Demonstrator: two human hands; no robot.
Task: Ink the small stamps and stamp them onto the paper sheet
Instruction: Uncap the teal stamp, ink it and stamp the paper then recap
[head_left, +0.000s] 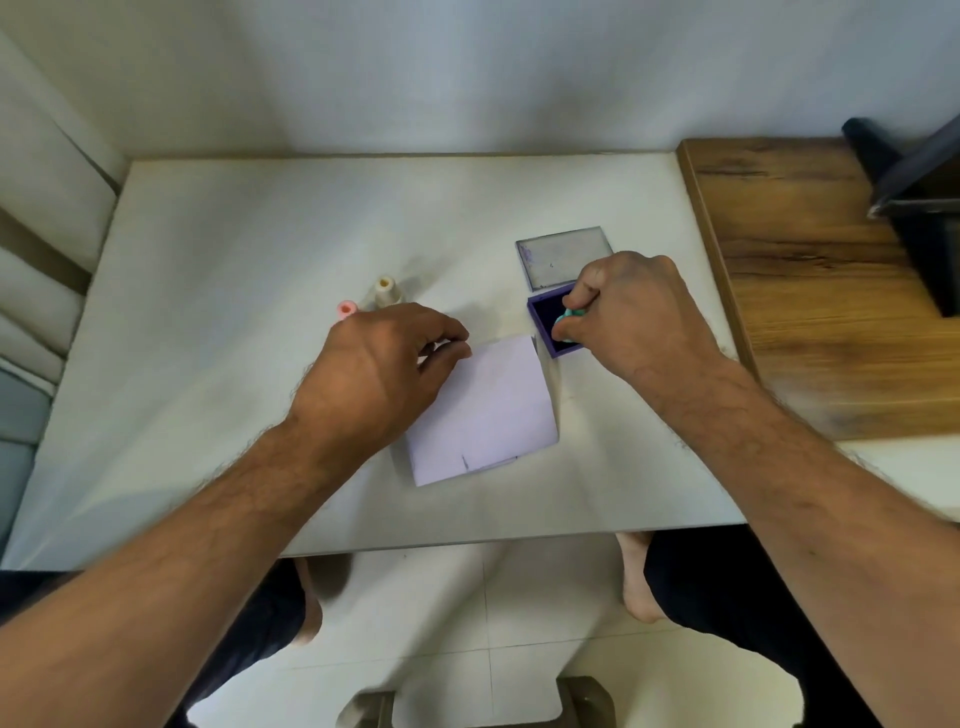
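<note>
Right hand (631, 312) pinches the teal stamp (566, 318) down into the purple ink pad (551, 325), right of centre. Left hand (387, 364) rests loosely curled on the paper sheet (485, 410) below. Press off-centre and the light pad may skid across the surface (260, 234); a skewed lift could smear ink onto the sheet's near corner.

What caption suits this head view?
Right hand presses a teal stamp into the purple ink pad; left hand steadies the paper sheet.
</note>
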